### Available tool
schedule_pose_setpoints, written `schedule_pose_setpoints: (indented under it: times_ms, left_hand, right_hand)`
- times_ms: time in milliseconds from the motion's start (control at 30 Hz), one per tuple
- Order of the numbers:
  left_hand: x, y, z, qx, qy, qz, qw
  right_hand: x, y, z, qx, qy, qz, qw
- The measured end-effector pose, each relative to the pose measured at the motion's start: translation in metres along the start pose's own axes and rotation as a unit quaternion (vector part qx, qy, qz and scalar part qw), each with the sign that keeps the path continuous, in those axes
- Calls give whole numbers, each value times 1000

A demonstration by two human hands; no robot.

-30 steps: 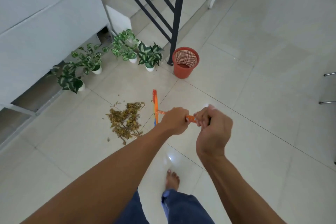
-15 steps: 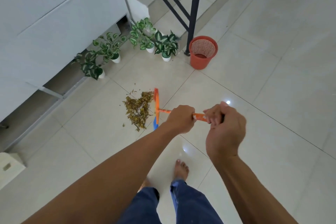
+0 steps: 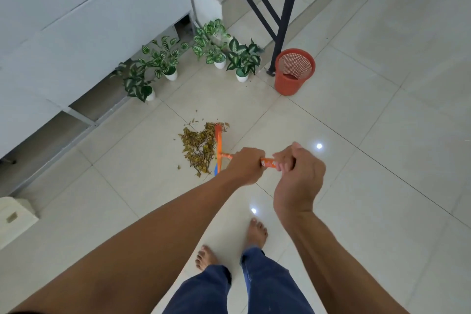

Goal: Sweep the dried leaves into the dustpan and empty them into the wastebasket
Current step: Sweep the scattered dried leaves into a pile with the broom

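A pile of dried brown leaves (image 3: 198, 146) lies on the pale floor tiles. An orange broom (image 3: 218, 145) has its head pressed against the pile's right side. My left hand (image 3: 246, 166) grips the broom's handle low down, and my right hand (image 3: 298, 173) grips it higher up. A red mesh wastebasket (image 3: 293, 72) stands upright beyond the pile to the right, at the foot of a black railing post. No dustpan is in view.
Several potted green plants (image 3: 165, 61) stand in a row along the white wall (image 3: 76, 20) behind the leaves. Stairs with a black railing (image 3: 283, 7) rise at the back. A white box (image 3: 12, 219) sits at the left edge. My bare feet (image 3: 257, 233) are below my hands.
The broom head has pushed leftwards into the leaves, packing the pile tighter. I have stepped forward, and the plants and wastebasket sit nearer in view.
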State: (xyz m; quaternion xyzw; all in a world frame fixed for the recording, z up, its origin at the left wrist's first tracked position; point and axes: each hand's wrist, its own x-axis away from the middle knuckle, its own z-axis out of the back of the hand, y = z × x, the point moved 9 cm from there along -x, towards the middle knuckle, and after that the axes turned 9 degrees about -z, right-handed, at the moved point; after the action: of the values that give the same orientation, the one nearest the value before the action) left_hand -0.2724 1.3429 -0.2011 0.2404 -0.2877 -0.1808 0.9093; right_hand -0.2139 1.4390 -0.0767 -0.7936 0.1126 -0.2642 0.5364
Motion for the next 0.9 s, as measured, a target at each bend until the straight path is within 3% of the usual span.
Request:
schedule_pose_setpoints:
  times_ms: [200,367,667,900]
  left_hand:
    - [38,-11,63,20,144,-6,989]
    - [93,-56,98,22,215,66,974]
    - [185,-160,69,65,245,265,930]
    - [161,-184,20,169,246,341,892]
  right_hand:
    - [25,-36,-60,30,-130,66,989]
    - [60,-38,-122,31,-222,53,973]
    - [90,49,-195,42,-360,-67,930]
    - [61,102,-197,122,-411,-104,898]
